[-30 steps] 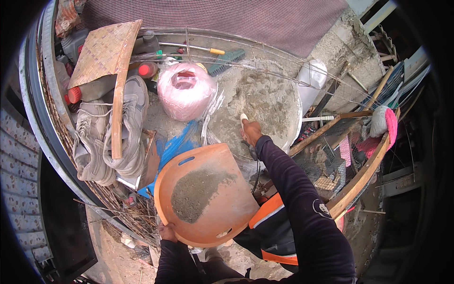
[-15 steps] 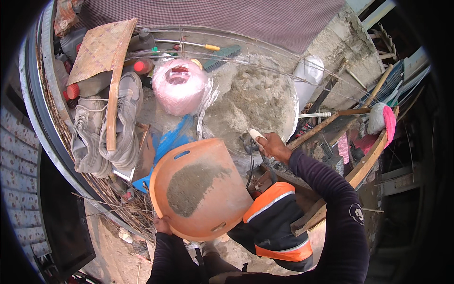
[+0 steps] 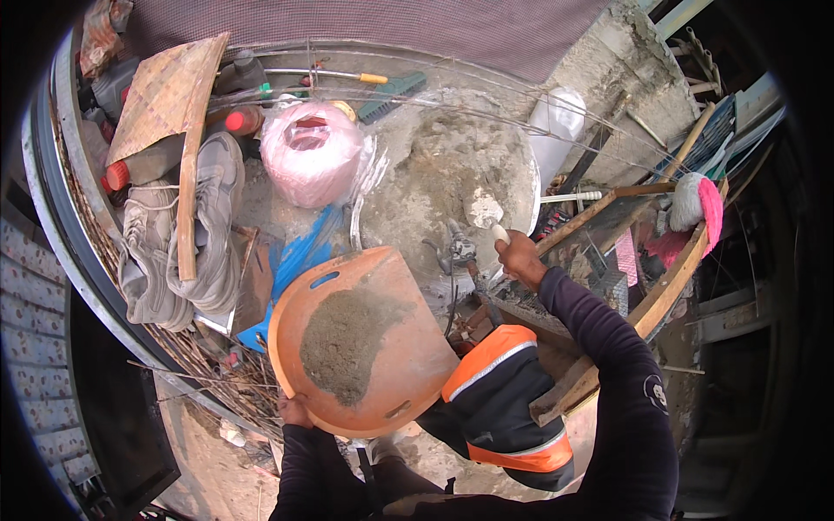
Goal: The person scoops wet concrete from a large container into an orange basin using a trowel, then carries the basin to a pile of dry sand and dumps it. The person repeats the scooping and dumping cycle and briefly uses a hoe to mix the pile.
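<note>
My right hand is closed round the pale handle of a trowel. Its mortar-smeared blade is over the near right part of a grey mortar heap on a whitish surface; whether it touches the mortar, I cannot tell. My left hand grips the near left rim of an orange plastic pan with cut-out handle slots and one straight side. A patch of wet grey mortar lies in the pan. Beside the heap's near edge sits a small greyish metal fitting, partly coated in mortar.
Left of the heap are a pink twine roll, grey shoes, a woven panel and red-capped bottles. A black-and-orange bag lies right of the pan. A wooden frame and thin wires stand at right.
My right hand has moved slightly right with the trowel. The blade, sunk in the mortar before, now shows. The heap looks lower near it. My left hand still holds the pan.
</note>
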### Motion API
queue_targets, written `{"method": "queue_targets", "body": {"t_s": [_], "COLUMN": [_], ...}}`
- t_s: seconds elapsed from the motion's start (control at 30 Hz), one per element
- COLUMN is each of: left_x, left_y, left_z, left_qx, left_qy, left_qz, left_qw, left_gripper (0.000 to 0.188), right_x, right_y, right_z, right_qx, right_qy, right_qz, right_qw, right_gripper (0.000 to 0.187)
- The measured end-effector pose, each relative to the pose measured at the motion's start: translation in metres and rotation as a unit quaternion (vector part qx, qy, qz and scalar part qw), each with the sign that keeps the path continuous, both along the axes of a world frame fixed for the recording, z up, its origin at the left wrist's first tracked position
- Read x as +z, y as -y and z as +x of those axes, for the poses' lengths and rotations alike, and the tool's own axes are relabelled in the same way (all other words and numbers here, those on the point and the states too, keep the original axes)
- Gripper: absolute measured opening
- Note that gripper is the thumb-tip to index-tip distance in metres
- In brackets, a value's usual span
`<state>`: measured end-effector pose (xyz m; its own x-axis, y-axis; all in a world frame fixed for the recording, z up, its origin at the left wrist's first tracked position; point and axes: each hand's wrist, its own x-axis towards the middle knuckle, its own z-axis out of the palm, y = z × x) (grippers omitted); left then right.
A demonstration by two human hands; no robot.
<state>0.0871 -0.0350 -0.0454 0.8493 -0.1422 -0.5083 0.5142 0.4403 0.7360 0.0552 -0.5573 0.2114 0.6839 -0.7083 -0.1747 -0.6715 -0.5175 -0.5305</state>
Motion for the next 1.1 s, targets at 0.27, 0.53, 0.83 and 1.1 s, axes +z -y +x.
{"method": "queue_targets", "body": {"t_s": [0.27, 0.53, 0.83, 1.1], "left_x": [0.009, -0.003, 0.001, -0.013], "left_y": [0.006, 0.01, -0.002, -0.017], "left_z": [0.001, -0.002, 0.005, -0.002], "left_qx": [-0.024, -0.038, -0.023, -0.023], "left_qy": [-0.005, -0.012, -0.006, -0.042], "left_qz": [0.0, -0.028, -0.003, 0.025], "left_qw": [1.0, 0.999, 1.0, 0.999], "left_gripper": [0.036, 0.037, 0.04, 0.038], "right_x": [-0.056, -0.095, -0.063, 0.008], "right_y": [0.028, 0.072, 0.027, -0.023], "right_z": [0.056, 0.116, 0.106, 0.029], "right_qx": [-0.065, 0.012, -0.093, 0.064], "right_qy": [-0.086, 0.026, 0.097, -0.039], "right_qz": [0.103, 0.114, 0.241, 0.246], "right_qw": [0.989, 0.993, 0.961, 0.966], "right_gripper": [0.032, 0.029, 0.032, 0.038]}}
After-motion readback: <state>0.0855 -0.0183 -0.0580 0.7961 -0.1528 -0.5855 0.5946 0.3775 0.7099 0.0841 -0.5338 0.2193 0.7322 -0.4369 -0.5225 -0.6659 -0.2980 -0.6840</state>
